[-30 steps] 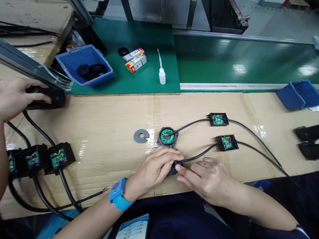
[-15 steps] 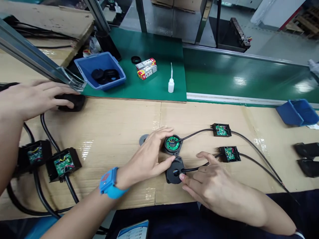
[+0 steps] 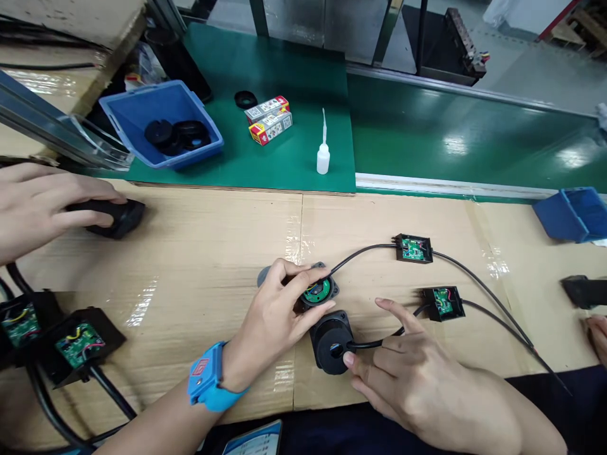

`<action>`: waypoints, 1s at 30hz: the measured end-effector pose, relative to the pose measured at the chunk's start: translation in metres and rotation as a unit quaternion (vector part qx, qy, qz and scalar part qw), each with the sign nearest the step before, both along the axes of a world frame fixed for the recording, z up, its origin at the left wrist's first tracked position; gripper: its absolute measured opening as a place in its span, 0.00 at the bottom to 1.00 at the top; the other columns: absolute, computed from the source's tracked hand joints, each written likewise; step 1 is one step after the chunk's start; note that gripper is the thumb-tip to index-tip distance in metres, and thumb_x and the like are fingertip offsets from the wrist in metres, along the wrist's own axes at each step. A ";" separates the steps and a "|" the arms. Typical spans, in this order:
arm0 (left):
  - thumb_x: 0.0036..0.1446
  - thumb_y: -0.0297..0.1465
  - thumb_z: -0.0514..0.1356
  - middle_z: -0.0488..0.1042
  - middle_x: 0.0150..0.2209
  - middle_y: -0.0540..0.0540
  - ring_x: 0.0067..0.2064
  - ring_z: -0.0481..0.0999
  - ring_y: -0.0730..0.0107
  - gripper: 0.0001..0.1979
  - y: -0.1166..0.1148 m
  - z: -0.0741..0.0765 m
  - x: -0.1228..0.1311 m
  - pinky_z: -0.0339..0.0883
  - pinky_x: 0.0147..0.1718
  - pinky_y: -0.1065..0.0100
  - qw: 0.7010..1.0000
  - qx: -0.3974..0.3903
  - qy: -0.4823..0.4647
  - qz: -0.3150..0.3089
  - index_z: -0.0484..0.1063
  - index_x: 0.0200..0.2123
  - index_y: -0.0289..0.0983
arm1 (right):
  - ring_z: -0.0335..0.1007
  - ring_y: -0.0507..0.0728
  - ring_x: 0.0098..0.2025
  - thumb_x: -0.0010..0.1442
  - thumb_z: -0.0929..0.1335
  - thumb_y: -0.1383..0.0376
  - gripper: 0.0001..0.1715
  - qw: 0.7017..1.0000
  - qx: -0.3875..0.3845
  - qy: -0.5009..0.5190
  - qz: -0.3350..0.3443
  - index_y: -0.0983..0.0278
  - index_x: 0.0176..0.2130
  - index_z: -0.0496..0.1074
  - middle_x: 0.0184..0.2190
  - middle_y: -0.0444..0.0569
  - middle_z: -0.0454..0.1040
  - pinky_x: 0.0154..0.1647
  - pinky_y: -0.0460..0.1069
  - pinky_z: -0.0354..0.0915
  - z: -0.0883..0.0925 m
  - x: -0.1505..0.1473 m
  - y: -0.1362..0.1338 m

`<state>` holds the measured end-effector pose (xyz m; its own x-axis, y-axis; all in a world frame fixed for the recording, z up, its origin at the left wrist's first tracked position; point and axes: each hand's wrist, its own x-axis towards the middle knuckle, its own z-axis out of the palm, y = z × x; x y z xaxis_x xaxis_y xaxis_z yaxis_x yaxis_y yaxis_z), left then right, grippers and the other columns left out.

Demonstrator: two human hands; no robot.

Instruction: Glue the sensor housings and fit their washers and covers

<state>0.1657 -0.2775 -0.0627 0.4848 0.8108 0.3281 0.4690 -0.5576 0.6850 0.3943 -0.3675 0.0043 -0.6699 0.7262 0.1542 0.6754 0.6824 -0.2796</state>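
Note:
My left hand (image 3: 279,316), with a blue wrist strap (image 3: 207,377), curls its fingers and thumb around a black round housing (image 3: 318,289) that has a green ring-shaped circuit board inside. Just below sits a second black housing with a round black cover (image 3: 329,344) and a hole in its middle. At that cover's lower right edge is the thumb of my right hand (image 3: 412,379); its index finger stretches out over the black cable (image 3: 367,345), and the other fingertips are hidden. Both housings' cables run to small open black boxes with green boards, an upper one (image 3: 413,248) and a lower one (image 3: 443,303).
Another person's hand (image 3: 57,199) rests on a black part (image 3: 118,218) at left, above thick-cabled boxes (image 3: 78,344). A blue bin (image 3: 164,151), small cartons (image 3: 270,120) and a white dropper bottle (image 3: 323,158) stand behind. A blue box (image 3: 571,215) and black piece (image 3: 585,291) lie right.
My left fingers have closed in over the upper housing, and its thumb has left the lower one. The other person's hand moved left and down with the black part. A hand appears at the right edge.

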 end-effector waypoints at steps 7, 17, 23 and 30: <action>0.62 0.34 0.68 0.69 0.50 0.44 0.52 0.73 0.63 0.22 0.002 -0.005 -0.003 0.76 0.50 0.62 1.000 -0.020 -0.008 -0.019 0.72 0.58 0.44 | 0.65 0.49 0.22 0.71 0.65 0.67 0.12 1.000 -0.016 0.017 -0.010 0.67 0.45 0.79 0.22 0.39 0.73 0.76 0.63 0.50 -0.001 -0.001 0.001; 0.69 0.43 0.60 0.72 0.57 0.41 0.58 0.75 0.56 0.23 0.016 0.025 -0.048 0.75 0.57 0.54 0.995 -0.016 0.101 0.011 0.64 0.62 0.42 | 0.74 0.49 0.23 0.70 0.67 0.64 0.16 0.996 -0.039 0.067 -0.041 0.45 0.49 0.80 0.23 0.38 0.79 0.66 0.54 0.67 0.000 0.011 0.008; 0.69 0.41 0.59 0.75 0.60 0.41 0.59 0.77 0.55 0.16 0.033 0.023 -0.079 0.75 0.57 0.51 0.980 -0.040 0.184 -0.060 0.71 0.54 0.41 | 0.78 0.53 0.26 0.68 0.67 0.66 0.25 0.993 -0.067 0.089 -0.045 0.42 0.59 0.74 0.25 0.38 0.81 0.68 0.53 0.66 -0.006 0.012 0.002; 0.72 0.34 0.54 0.78 0.58 0.40 0.57 0.80 0.54 0.12 0.042 0.008 -0.071 0.77 0.55 0.50 0.972 -0.003 0.211 -0.106 0.78 0.42 0.39 | 0.81 0.54 0.30 0.68 0.68 0.63 0.23 0.993 -0.067 0.086 -0.040 0.42 0.59 0.75 0.30 0.42 0.84 0.67 0.54 0.69 -0.005 0.014 0.004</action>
